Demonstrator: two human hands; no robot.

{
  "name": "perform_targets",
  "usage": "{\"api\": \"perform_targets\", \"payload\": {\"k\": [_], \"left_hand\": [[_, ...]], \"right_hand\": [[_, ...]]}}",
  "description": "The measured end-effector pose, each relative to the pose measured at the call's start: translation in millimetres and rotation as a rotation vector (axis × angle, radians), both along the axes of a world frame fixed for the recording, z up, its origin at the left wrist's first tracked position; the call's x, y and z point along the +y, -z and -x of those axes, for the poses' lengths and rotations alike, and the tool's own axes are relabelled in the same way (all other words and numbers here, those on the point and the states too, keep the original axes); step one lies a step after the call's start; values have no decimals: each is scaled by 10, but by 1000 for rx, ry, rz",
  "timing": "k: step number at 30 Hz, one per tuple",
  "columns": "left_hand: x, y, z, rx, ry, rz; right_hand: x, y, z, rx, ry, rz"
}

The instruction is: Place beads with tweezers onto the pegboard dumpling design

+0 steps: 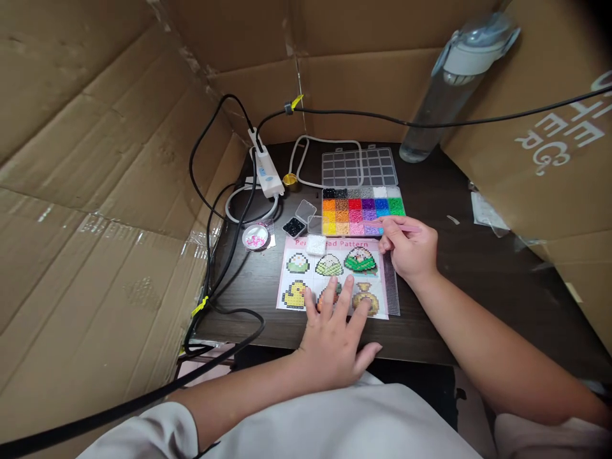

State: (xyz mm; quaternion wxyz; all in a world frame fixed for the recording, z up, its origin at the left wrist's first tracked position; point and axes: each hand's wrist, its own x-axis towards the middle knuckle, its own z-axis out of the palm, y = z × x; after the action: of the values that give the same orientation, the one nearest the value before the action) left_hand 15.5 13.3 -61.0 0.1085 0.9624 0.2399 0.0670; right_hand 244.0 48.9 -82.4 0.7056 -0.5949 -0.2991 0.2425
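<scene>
My left hand [335,335] lies flat with fingers spread over the lower part of the bead pattern sheet [282,274]. In my right hand [411,248] is a pair of pink tweezers [377,224], pinched between thumb and fingers. Its tip is over the pink and purple compartments of the sorted bead box [354,207]; whether a bead is in the tip is too small to see. A green-and-white bead piece [361,261] covers the sheet's upper right picture. A clear pegboard [393,287] shows along the sheet's right edge.
Left of the bead box are a small case of black beads [294,227], a case of white beads [316,245] and a round dish of pink beads [257,237]. A power strip [268,169] and black cables [239,255] lie farther left. A water bottle [444,95] stands behind.
</scene>
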Motion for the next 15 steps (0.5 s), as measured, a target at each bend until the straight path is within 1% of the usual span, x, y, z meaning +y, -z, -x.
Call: {"api": "perform_targets", "payload": {"k": [2,4,7,9,11,15], "left_hand": [[-19,32,-25,-116,86,-49],[-19,46,-88,-180,221,-69],[8,27,-235,-191,400,-43],[27,3,-336,-211,499,-22],[34,-16,-415,-197,541,-9],[21,-21,-480,-145,523,-11]], "right_hand": [[-18,-20,-7,42,-23,-17],[-36,-39,-9,45,-55,-26],[-50,-68,-1,-55,-107,-1],[-52,-83,3,-132,-116,9],[-54,-91,-2,-211,-101,3],[-41,-93,-23,-364,-105,26]]}}
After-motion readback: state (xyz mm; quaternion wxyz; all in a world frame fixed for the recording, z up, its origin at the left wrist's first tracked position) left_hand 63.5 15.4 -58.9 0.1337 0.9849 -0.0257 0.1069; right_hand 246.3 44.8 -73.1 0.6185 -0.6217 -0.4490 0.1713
